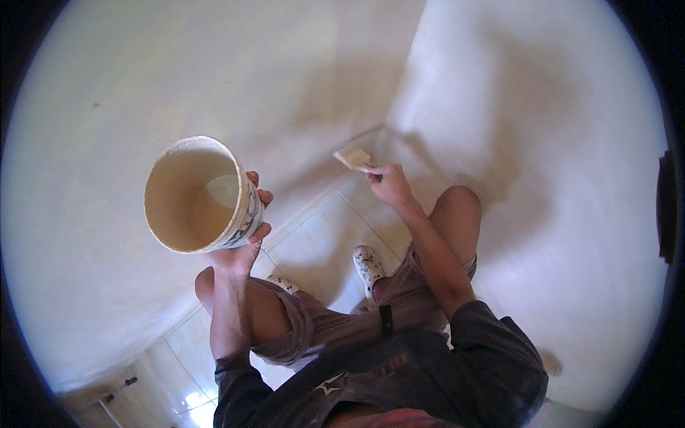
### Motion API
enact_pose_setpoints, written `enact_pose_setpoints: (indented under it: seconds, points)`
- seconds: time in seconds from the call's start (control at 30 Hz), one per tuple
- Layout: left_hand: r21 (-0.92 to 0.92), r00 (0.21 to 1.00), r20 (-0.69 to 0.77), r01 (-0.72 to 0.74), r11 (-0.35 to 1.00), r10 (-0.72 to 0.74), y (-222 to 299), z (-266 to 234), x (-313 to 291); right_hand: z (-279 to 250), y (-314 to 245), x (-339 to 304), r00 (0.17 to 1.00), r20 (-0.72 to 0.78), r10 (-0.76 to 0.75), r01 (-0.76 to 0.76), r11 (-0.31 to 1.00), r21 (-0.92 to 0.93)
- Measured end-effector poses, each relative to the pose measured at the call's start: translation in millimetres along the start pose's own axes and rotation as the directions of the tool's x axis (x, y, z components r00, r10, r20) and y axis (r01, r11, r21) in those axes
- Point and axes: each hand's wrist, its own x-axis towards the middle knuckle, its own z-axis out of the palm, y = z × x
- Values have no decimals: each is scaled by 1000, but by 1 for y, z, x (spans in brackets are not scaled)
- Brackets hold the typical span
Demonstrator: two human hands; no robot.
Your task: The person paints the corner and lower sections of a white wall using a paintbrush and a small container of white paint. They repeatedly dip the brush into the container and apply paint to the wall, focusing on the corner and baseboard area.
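A round bucket (pixel 246 221) with a pale, paint-smeared rim is held up in my left hand (pixel 246 246), whose fingers wrap round its right side and underside. Its mouth faces me, and a whitish patch shows on the inner wall; how much liquid it holds I cannot tell. My right hand (pixel 391 184) is closed on the handle of a flat paintbrush (pixel 353 158) with cream bristles pointing up and left. The brush is close to the foot of the left wall, near the corner; whether it touches the wall I cannot tell.
Two pale walls (pixel 285 64) meet in a corner ahead of me, with shadows across both. Light glossy tiles (pixel 321 235) cover the floor between my feet and the corner. My bent knees and speckled shoes (pixel 367 264) are below my hands. Small dark objects (pixel 130 381) lie at the lower left.
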Motion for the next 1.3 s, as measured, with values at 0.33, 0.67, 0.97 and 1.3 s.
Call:
enact_pose_setpoints:
  seconds: [0.33,0.67,0.97,1.3]
  points:
    - [-1,999,46,22,1000,-22,2,-13,-1,-163,-109,88,970,-244,-21,51,992,118]
    - [-16,1000,10,27,999,-27,2,-14,-2,-85,-81,87,894,-439,-88,237,925,298]
    - [-51,1000,5,11,999,-11,3,-16,-2,24,4,9,997,42,70,-65,993,-103]
    - [-21,1000,0,16,1000,-16,3,-26,-3,-164,-131,95,979,-206,-5,20,997,69]
